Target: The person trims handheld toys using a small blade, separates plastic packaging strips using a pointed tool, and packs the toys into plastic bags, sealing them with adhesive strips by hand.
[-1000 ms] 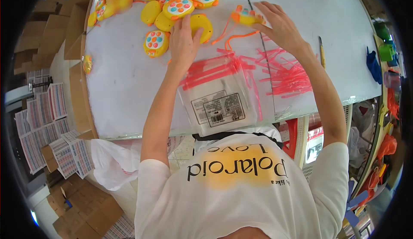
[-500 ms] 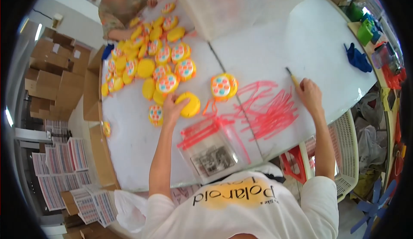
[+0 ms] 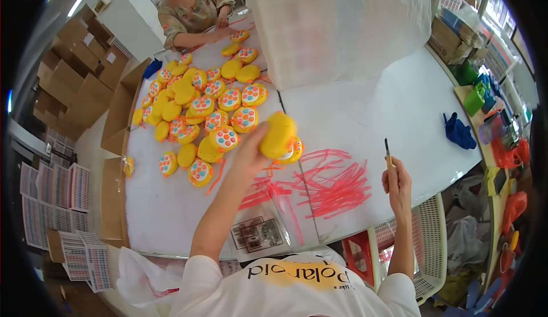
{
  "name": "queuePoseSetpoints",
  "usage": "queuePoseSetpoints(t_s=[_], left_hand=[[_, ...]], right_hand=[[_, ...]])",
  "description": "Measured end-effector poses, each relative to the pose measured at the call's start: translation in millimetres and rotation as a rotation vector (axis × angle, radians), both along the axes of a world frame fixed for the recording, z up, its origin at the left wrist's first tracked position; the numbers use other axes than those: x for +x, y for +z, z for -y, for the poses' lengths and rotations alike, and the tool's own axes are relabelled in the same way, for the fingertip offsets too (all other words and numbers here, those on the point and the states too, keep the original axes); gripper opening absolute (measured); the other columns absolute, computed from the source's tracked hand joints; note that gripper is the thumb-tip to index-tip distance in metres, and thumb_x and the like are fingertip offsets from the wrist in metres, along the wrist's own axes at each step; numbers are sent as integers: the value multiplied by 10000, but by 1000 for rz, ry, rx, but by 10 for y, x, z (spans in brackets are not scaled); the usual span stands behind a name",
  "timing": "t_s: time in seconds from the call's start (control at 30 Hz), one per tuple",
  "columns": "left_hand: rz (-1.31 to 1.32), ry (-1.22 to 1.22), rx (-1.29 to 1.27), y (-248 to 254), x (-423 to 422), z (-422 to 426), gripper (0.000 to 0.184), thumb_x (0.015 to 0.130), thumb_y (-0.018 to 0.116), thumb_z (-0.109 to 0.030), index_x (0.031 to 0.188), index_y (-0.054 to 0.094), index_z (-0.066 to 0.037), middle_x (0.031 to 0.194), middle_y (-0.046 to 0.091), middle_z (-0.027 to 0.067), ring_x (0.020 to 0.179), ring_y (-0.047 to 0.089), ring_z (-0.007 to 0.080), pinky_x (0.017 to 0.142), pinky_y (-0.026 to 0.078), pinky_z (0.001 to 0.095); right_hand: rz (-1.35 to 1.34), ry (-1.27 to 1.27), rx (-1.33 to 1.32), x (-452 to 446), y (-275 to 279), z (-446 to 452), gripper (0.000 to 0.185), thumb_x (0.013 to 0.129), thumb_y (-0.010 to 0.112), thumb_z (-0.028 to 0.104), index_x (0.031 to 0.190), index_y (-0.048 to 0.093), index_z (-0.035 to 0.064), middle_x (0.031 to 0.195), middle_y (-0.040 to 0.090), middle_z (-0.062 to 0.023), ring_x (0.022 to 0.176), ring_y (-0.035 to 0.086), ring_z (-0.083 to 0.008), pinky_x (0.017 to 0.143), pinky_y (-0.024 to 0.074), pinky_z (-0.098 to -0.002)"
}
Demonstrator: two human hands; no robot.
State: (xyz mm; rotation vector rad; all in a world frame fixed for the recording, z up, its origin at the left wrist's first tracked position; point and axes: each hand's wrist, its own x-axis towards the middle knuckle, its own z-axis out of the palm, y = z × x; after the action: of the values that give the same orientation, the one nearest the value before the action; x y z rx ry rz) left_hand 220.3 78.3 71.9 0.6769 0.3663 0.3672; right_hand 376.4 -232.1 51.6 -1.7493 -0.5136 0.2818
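Pinched in my left hand [image 3: 251, 152] is a rounded yellow toy [image 3: 278, 133], held above the table with its plain side showing. Behind and below it, partly covered, lies another yellow toy [image 3: 295, 150] on the table. My right hand [image 3: 398, 184] is closed around a slim tool [image 3: 387, 150] with a light handle and a narrow dark tip pointing away from me; its exact kind is unclear. Pink-red plastic strips [image 3: 339, 191] lie between my hands. A clear printed plastic bag [image 3: 257, 234] with more strips on it rests close to my body.
Many yellow toys with dotted white panels [image 3: 200, 106] are heaped at the left. Across the table sits another person [image 3: 197, 11]. A hanging translucent sheet [image 3: 342, 31] blocks the far middle. Blue cloth [image 3: 458, 131] lies right; a plastic basket [image 3: 431, 243] stands below the edge.
My left hand has lifted the yellow toy and moved it right, over the toy lying there. In my right hand the tool's tip has turned more straight ahead. The camera view has shifted.
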Motion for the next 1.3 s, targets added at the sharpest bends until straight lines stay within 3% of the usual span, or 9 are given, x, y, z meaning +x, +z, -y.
queuePoseSetpoints(t_s=[0.13,0.3,0.33,0.43,0.57,0.63,0.8,1.1,1.3], left_hand=[[65,-216,-126,-170,421,442,392,928,580,-219,1266,511,-34,1223,576,73,1120,563,199,957,474,378],[-132,-260,-199,-524,524,721,414,918,577,-219,1279,505,-29,1229,585,96,1125,576,213,964,477,374],[-73,-297,-240,-560,494,737,280,873,623,-165,1116,572,-37,1141,603,71,1019,618,208,852,543,385],[-80,-386,-227,-392,328,787,310,860,630,-135,1139,562,-18,1148,603,84,1045,610,214,885,535,398],[-98,-293,-230,-256,146,835,385,841,643,-82,1204,530,-19,1170,599,96,1079,597,222,916,522,412],[-113,-250,-220,-238,65,855,408,838,648,-71,1222,520,-22,1175,598,94,1089,592,220,916,520,415],[-120,-197,-220,-240,-62,868,377,853,654,-114,1202,536,-34,1162,607,73,1100,583,201,913,509,418],[-164,-179,-391,-240,-176,862,357,896,605,-157,1224,520,-43,1174,601,101,1086,590,228,899,507,418],[-141,-202,-377,-260,-203,841,382,879,632,-173,1214,518,-27,1168,596,110,1086,580,239,884,506,417]], right_hand=[[41,-3,6,-136,53,134,198,972,453,106,1067,585,-5,673,530,-7,552,449,-61,499,375,-214],[-21,-60,-52,-351,112,309,183,948,497,98,1075,586,0,604,485,23,534,441,-43,477,327,-197],[11,-46,-56,-392,128,311,184,944,503,85,1086,583,-1,613,497,17,535,446,-45,478,332,-197],[64,-58,33,-556,187,176,186,927,518,34,1100,573,-7,650,544,-8,541,468,-53,488,360,-195],[-34,21,26,-709,379,29,159,907,535,4,1062,565,-16,669,575,-25,556,499,-56,503,393,-189],[127,66,-116,-764,392,-89,143,909,535,8,1049,556,-10,650,570,-24,552,502,-54,505,396,-184],[200,125,-14,-880,335,-378,82,899,562,8,975,543,-18,683,590,-27,559,522,-86,520,422,-210],[306,181,-83,-872,334,-434,283,902,568,13,1183,590,-10,836,537,-30,681,459,-100,623,401,-220],[119,224,46,-907,283,-478,208,885,581,-10,1090,615,-21,835,572,-33,677,533,-86,595,442,-208]])
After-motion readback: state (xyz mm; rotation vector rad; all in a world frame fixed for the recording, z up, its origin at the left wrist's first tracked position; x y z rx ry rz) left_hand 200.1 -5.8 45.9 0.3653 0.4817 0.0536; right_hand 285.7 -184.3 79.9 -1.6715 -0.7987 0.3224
